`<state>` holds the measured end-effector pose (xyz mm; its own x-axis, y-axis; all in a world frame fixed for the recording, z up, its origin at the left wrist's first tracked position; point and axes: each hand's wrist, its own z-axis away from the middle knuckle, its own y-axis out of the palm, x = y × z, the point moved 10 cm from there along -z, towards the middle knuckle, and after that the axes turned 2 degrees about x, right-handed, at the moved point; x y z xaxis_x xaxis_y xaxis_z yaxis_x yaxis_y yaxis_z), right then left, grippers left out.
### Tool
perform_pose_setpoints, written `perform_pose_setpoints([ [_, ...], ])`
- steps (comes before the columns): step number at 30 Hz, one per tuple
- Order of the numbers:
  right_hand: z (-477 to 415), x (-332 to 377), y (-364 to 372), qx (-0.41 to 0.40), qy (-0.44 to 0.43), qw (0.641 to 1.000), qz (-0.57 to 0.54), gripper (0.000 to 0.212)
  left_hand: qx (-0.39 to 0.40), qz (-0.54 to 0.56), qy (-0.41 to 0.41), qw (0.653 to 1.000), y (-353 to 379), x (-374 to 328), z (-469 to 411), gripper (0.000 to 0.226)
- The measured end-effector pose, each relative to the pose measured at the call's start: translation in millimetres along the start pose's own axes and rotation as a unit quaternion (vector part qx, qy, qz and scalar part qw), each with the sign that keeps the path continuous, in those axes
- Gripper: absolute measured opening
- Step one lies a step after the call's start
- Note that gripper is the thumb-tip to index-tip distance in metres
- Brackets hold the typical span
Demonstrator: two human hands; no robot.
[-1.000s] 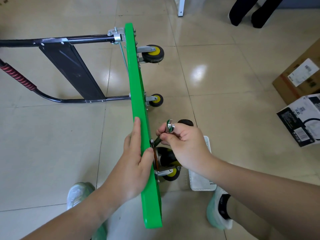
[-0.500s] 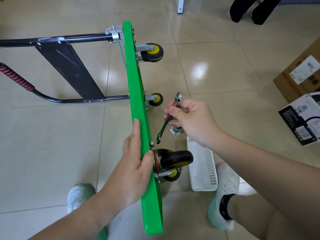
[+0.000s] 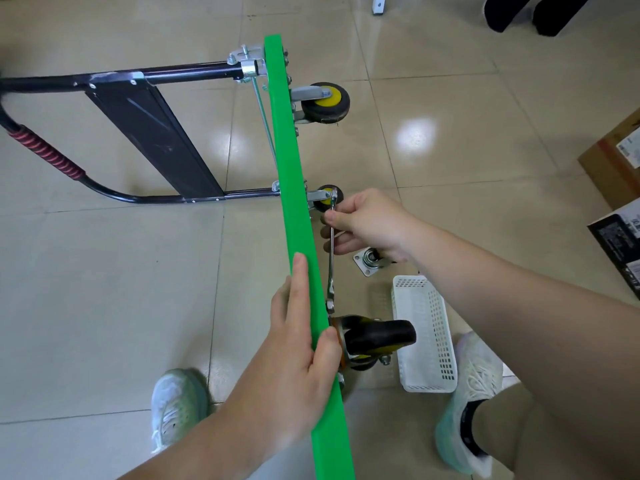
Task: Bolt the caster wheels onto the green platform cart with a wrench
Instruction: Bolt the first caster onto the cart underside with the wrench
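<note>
At the far left lies the cart's black handle (image 3: 45, 157) with its red ribbed grip, flat on the tiled floor (image 3: 104, 289), joined by a dark panel (image 3: 152, 140) to the green platform cart (image 3: 294, 209). The cart stands on its long edge, running from the top of the view down to the bottom.

The left hand (image 3: 294, 368) holds that upper edge near the close end: fingers straight along the left face, thumb pressed on the wheel side, so the edge is clamped between them. A pale shoe (image 3: 178, 407) shows below it.

On the cart's right face sit three wheels – a far wheel (image 3: 325, 103), a middle wheel (image 3: 329, 197) and a near wheel (image 3: 377, 336) just beside the left thumb. The wrench (image 3: 331, 251) stands almost parallel to the platform, its lower end on a bolt just above the near wheel's plate. The right hand (image 3: 370, 223) pinches its upper part, fingers curled round the shaft.

A loose wheel (image 3: 372, 261) lies on the floor under the right wrist, next to a white basket (image 3: 426, 334) – and beside that, the other shoe (image 3: 474, 393). Cardboard boxes (image 3: 613, 161) sit at the right edge.
</note>
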<state>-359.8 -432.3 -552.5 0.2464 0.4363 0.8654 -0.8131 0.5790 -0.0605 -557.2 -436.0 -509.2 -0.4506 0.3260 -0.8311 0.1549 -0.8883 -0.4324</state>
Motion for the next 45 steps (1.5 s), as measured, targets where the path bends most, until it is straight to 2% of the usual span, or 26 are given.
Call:
perform_pose_setpoints([
  [9, -17, -26, 25, 0.072, 0.062, 0.995, 0.030, 0.025, 0.006, -0.013, 0.003, 1.000, 0, 1, 0, 0.085],
  [15, -11, -34, 23, 0.045, 0.067, 0.997, 0.016, 0.025, 0.006, -0.019, 0.012, 1.000, 0, 0, 2, 0.084],
  [21, 14, -17, 15, 0.004, 0.006, 1.000, 0.020, 0.016, 0.001, -0.015, 0.010, 1.000, 0, -1, -1, 0.085],
  [26, 50, -3, 13, -0.030, -0.079, 0.996, 0.014, 0.018, -0.006, -0.014, 0.004, 1.000, -1, -1, -1, 0.083],
  [36, 123, -10, 14, -0.095, -0.201, 0.973, 0.059, 0.040, -0.020, -0.014, 0.003, 1.000, 0, 3, -2, 0.084],
  [45, 146, -12, 7, -0.130, -0.233, 0.962, 0.052, 0.034, -0.036, -0.005, 0.005, 0.999, 0, 2, -3, 0.084],
])
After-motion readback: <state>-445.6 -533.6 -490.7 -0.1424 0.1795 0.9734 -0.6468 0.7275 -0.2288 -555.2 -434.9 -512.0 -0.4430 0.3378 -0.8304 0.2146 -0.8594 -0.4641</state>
